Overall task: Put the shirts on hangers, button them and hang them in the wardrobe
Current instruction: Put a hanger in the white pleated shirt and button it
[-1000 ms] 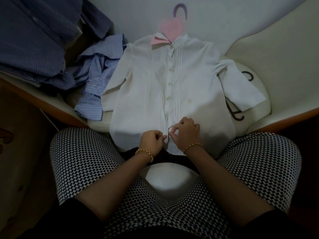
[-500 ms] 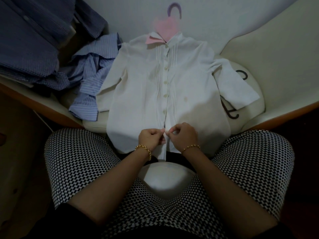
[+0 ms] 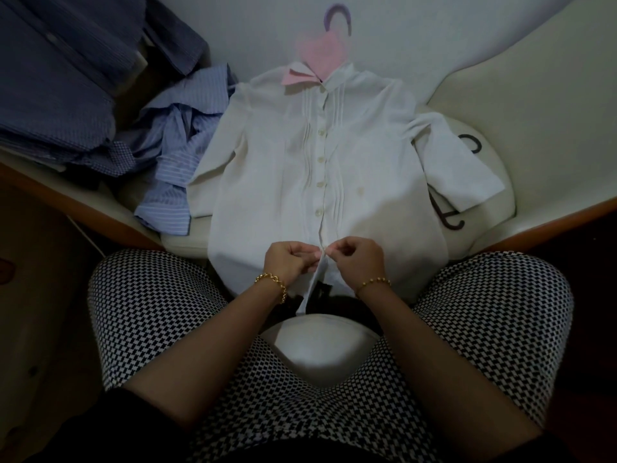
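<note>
One head-worn wide-angle camera looks steeply down, close above the shirt

Left hand and right hand pinch the placket of the white shirt, fingertips almost touching.

Beyond both hands: the shirt lies flat and low, with open air over it up to the hanger at the collar.

Left of the left hand: crumpled striped shirt, then a taller stack of dark blue shirts; that side is blocked.

Right of the right hand: sleeve flat on the cushion, with a raised padded wall further out.

Near side: left thigh and right thigh flank the forearms.
</note>
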